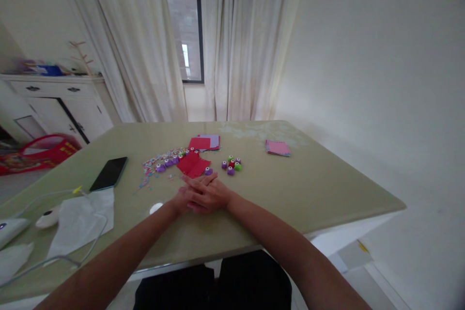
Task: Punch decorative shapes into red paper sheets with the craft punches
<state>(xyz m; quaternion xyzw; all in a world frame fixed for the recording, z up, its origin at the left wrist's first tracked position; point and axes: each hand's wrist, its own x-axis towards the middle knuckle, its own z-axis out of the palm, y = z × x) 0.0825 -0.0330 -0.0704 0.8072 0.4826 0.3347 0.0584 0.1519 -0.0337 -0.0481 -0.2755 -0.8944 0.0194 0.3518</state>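
Observation:
Both my hands rest on the green table, one laid over the other. My right hand lies flat on top with its fingers stretched out to the left. My left hand sits underneath, mostly covered, with its fingertips showing flat beyond the right hand. Neither holds anything. Just beyond them lie red paper sheets, small purple, green and red craft punches and a scatter of tiny paper cut-outs.
A black phone lies at the left, with white tissue, a cable and white devices near the left edge. A pink paper pad sits far right. Curtains, a window and a white cabinet stand behind.

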